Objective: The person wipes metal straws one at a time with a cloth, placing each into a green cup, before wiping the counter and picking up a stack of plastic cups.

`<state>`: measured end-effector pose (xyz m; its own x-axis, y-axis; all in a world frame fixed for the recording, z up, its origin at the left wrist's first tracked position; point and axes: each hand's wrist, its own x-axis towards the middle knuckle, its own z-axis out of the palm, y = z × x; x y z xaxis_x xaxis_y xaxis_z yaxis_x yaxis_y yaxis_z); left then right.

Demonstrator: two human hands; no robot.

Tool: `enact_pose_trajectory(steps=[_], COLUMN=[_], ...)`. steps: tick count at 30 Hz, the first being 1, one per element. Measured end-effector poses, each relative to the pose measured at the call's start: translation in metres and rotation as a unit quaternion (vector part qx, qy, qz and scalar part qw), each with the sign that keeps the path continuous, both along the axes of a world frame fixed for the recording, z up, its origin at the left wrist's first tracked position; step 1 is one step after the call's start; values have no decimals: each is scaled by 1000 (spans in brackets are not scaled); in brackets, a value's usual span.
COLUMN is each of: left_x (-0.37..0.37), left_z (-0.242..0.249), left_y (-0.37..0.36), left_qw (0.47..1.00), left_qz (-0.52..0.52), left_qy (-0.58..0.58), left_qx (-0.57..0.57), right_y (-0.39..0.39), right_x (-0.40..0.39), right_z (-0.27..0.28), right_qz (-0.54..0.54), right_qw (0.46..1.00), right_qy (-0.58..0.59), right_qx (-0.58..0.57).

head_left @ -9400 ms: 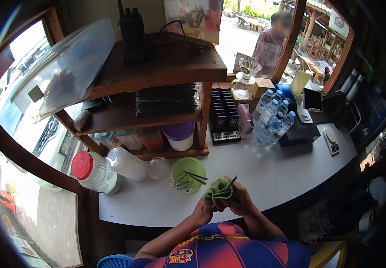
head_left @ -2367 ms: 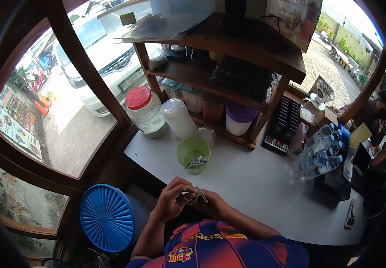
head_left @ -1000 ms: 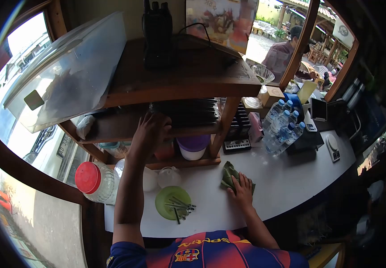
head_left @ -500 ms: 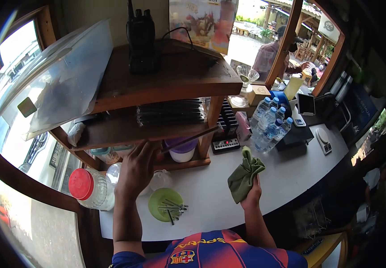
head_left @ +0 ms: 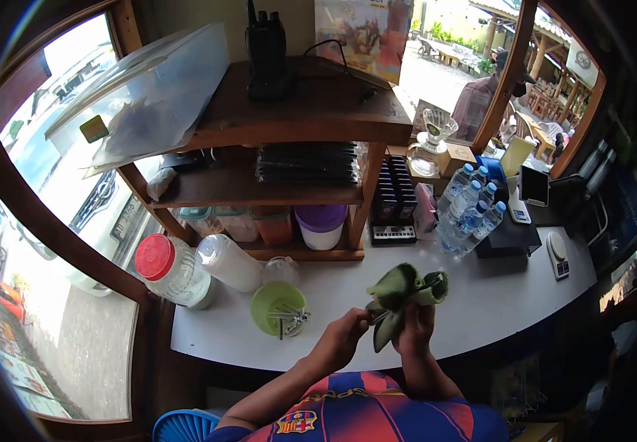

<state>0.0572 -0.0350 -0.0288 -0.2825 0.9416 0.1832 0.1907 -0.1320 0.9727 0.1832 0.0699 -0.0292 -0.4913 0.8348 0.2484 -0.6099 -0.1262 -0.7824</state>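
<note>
My right hand (head_left: 414, 333) grips a folded green cloth (head_left: 394, 286) above the front of the white counter. Close beside it, my left hand (head_left: 348, 333) is closed in a pinch at the cloth's left side. A thin, straw-like stick (head_left: 379, 318) shows between those fingers and the cloth; most of it is hidden. To the left stands a light green bowl (head_left: 259, 313) with several slim metal straws (head_left: 287, 318) in it, some leaning over its rim.
Behind the hands is a wooden shelf (head_left: 296, 132) with a walkie-talkie (head_left: 267, 55) on top. A red-lidded jar (head_left: 178, 276) and a white container (head_left: 230, 264) stand left. Water bottles (head_left: 469, 214), a black box (head_left: 510, 239) and a small scale (head_left: 558, 254) are right, on the counter (head_left: 495, 302).
My left hand has come down and right from before the shelf, bringing the thin stick to the cloth. The cloth has been turned and bunched, and the camera view has shifted.
</note>
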Motion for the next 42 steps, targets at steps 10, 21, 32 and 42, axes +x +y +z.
enact_pose_trajectory(steps=[10,21,32,42], left_x=[30,55,84,56], left_z=[-52,-86,-86,30], left_y=[-7,-33,-58,-75], left_qw=[972,956,941,946], left_qz=[33,103,320,241], left_qy=[-231,-274,83,213], left_qx=[-31,-38,-73,48], right_y=[15,12,1,-19], right_x=[11,12,33,38], right_z=[10,-7,-33,-42], right_qz=[39,113,239,361], right_qw=[996,988,896,821], right_qy=[-74,-102,-288,-266], right_qx=[-37,37,238,353])
